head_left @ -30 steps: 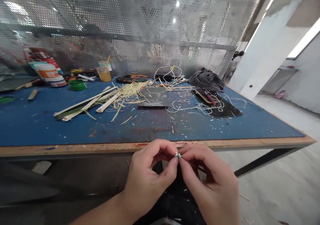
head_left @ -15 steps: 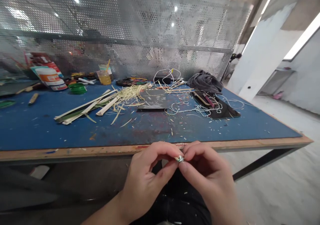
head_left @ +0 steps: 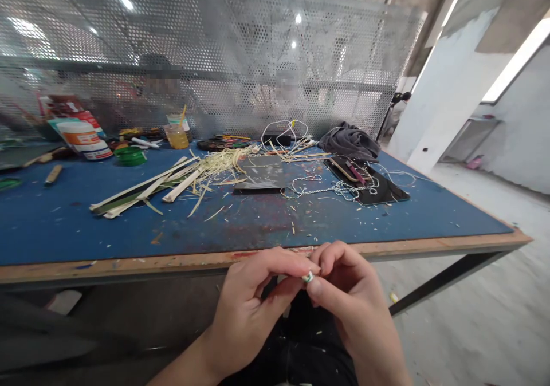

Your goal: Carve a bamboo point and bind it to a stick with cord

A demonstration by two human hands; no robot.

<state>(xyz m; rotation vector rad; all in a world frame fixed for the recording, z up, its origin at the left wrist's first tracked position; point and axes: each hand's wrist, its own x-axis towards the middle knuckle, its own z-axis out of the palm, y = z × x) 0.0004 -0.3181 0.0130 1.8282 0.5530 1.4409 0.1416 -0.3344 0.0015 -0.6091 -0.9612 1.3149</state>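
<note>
Between the fingertips of both hands is a small knotted bit of white-and-green cord (head_left: 308,277), held just in front of the table's near edge, above my lap. My left hand (head_left: 251,306) pinches it from the left with thumb and forefinger. From the other side, my right hand (head_left: 356,303) has its thumb and curled fingers against the same knot. Most of the knot is covered by fingertips. On the table beyond lies a twisted pale cord (head_left: 307,190), loosely tangled.
Split bamboo strips (head_left: 146,188) and fine shavings (head_left: 219,165) lie on the blue tabletop (head_left: 240,225). Around them are a dark sheet (head_left: 262,174), a black pouch (head_left: 380,188), a grey cloth (head_left: 350,141), a green lid (head_left: 130,156) and a white-and-orange tub (head_left: 83,140). A perforated metal screen (head_left: 240,48) stands behind.
My left forefinger has moved over the knot, so less of it shows. The right fingers have shifted slightly upward. The view has moved a little to the right.
</note>
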